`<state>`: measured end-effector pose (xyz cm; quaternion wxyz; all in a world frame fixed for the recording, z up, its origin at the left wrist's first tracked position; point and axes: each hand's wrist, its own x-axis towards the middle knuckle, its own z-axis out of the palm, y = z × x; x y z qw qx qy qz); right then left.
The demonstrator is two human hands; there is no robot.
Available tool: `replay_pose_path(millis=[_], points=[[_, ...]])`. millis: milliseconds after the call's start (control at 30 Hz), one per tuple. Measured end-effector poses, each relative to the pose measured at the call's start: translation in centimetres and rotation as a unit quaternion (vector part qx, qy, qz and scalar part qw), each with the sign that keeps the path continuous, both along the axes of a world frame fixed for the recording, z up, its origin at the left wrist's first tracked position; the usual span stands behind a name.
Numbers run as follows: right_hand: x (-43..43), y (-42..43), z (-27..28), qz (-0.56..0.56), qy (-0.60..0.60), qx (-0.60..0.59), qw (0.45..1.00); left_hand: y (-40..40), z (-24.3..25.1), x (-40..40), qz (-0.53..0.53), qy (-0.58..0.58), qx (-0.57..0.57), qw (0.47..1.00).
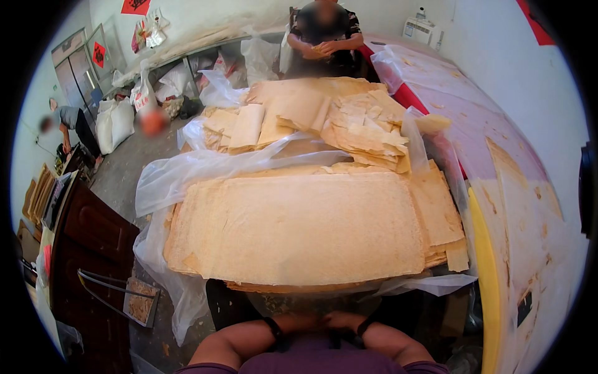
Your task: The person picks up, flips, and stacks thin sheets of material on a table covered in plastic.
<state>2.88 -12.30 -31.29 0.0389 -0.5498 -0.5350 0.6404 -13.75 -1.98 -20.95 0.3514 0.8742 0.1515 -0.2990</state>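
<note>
Below the near edge of the table, my left hand point(303, 321) and my right hand point(343, 320) come together close to my body. Both are dim and blurred, so whether they hold anything cannot be told. Just beyond them lies a broad stack of thin, tan, pancake-like sheets point(299, 229), its top sheet flat and nearly rectangular. Folded sheets point(247, 126) and a heap of torn, broken sheets point(364, 124) rest on the far part. Clear plastic film point(163, 175) runs between the two piles and hangs over the left side.
Across the table sits a person point(324, 42) holding a tan piece. Another person point(77, 126) bends over at far left. A plastic-covered surface point(490, 126) borders the right. A long-handled dustpan point(140, 301) with scraps stands left on the floor; white sacks point(114, 124) stand behind.
</note>
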Motion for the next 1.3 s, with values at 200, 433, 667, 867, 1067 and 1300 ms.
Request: replay_pose_path(millis=[200, 433, 667, 867, 1067, 1300], points=[[-0.4, 0.1, 2.1, -0.022, 0.013, -0.016, 1.0, 0.0, -1.4, -0.4, 0.0, 0.026, 0.02, 0.999], [-0.1, -0.5, 0.5, -0.044, 0.046, -0.013, 0.998, 0.1, -0.9, -0.2, 0.01, 0.054, -0.016, 0.998], [-0.1, -0.6, -0.9, -0.035, 0.039, -0.009, 0.999, 0.3, -0.8, -0.6, 0.01, 0.017, -0.003, 1.0], [-0.3, -0.1, 2.7, -0.048, 0.042, -0.026, 0.998, 0.3, 1.7, -0.6, 0.034, 0.009, -0.027, 0.999], [-0.3, -0.1, 3.2, -0.033, 0.051, 0.02, 0.998, 0.0, -2.9, -0.6, 0.03, 0.046, 0.007, 0.998], [-0.3, 0.1, 3.8, -0.012, 0.041, 0.019, 0.999, -0.1, -6.0, -1.0, -0.001, 0.016, 0.018, 1.0]])
